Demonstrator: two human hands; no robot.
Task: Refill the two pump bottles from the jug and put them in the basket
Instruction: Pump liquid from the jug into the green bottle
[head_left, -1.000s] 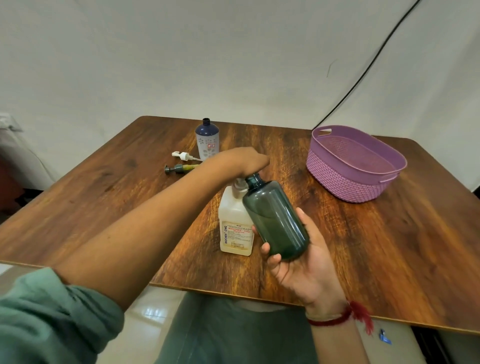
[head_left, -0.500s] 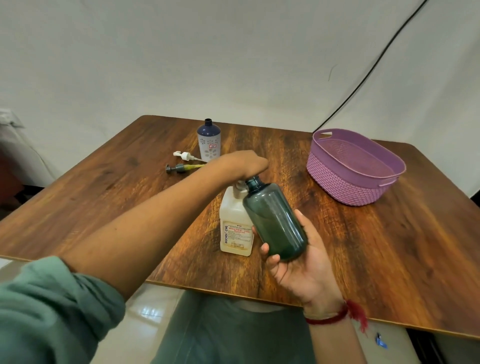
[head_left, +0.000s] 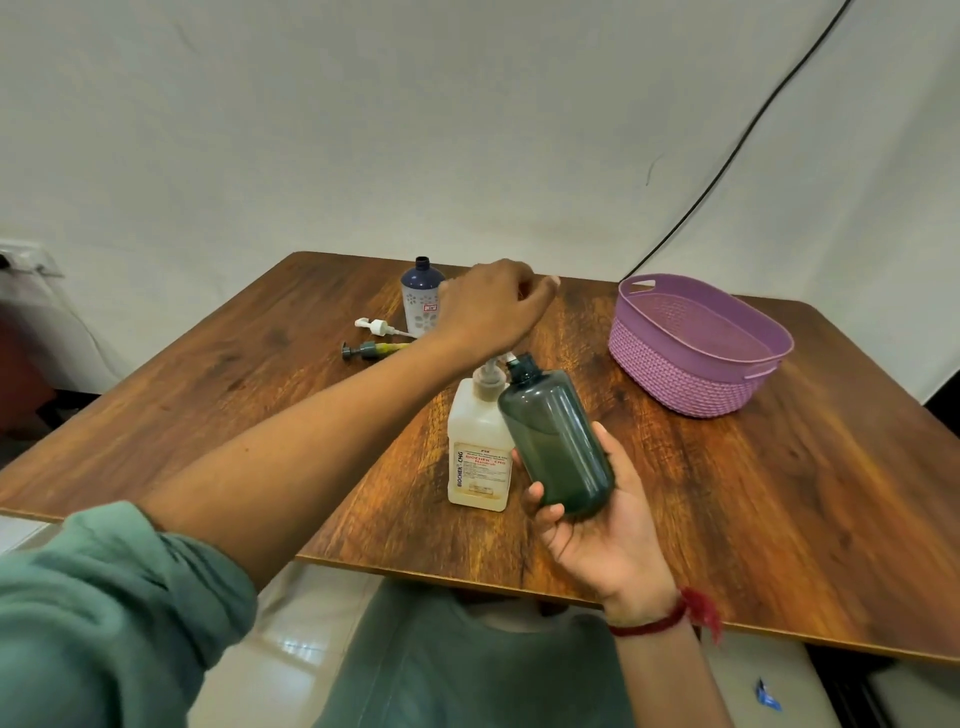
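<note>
A whitish jug (head_left: 478, 457) with a pump head stands on the wooden table (head_left: 779, 493) near its front edge. My right hand (head_left: 597, 525) grips a dark green bottle (head_left: 556, 441), tilted so its open mouth sits at the jug's pump spout. My left hand (head_left: 488, 306) hovers just above the pump head with loosely curled fingers, holding nothing. A second bottle (head_left: 418, 301), blue-topped and white with no cap, stands at the back behind my left hand. A white pump (head_left: 374, 326) and a grey pump (head_left: 369, 349) lie next to it. The purple basket (head_left: 696, 379) sits at the right.
A black cable (head_left: 727, 171) runs down the wall behind the basket. The table's front edge is close to my body, with tiled floor below. Bare wood lies between the jug and the basket.
My left hand has lifted up off the jug's pump head, where it was pressing before. The dark green bottle stays held at the spout.
</note>
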